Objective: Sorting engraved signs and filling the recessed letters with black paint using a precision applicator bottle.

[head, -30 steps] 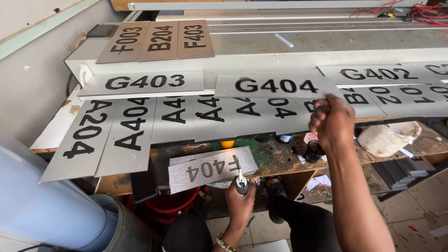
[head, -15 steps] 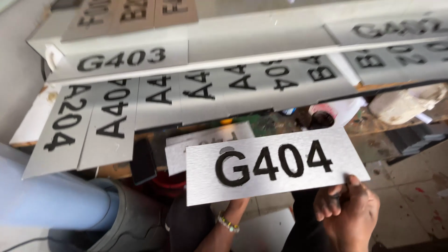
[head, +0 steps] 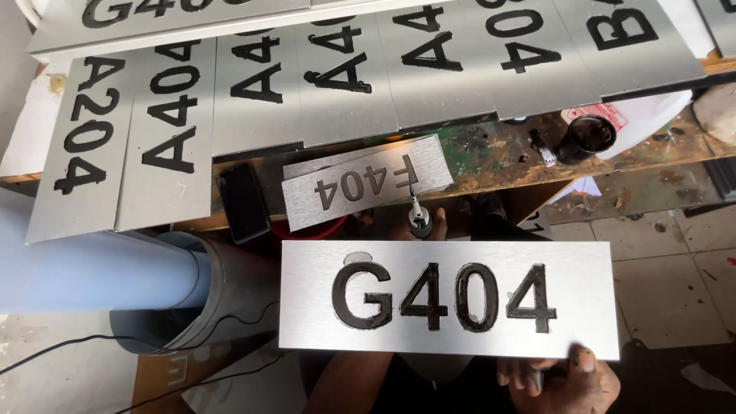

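Note:
My right hand (head: pixel 563 379) grips the lower right edge of a long brushed-metal sign plate (head: pixel 448 299) with black painted characters, held flat and close to me. My left hand (head: pixel 439 228) is mostly hidden behind that plate. Only a fingertip shows above its top edge, closed on a small pen-like tool (head: pixel 418 217) with a dark tip that points up. My left forearm shows below the plate. Just beyond the tool, a smaller metal plate (head: pixel 368 184) lies at the front edge of the paint-stained wooden bench (head: pixel 491 153).
Several more lettered metal plates (head: pixel 322 77) lie side by side on the bench, overhanging its front. A flat black device (head: pixel 244 201) and a black pot (head: pixel 590 134) sit there too. A light blue pipe (head: pixel 92 268) and a grey drum (head: pixel 222 291) stand at left, above a tiled floor (head: pixel 675 276).
My right hand has taken the large plate off the bench and brought it down towards me. It now hangs level, hiding most of my left hand. My view has moved closer to the bench.

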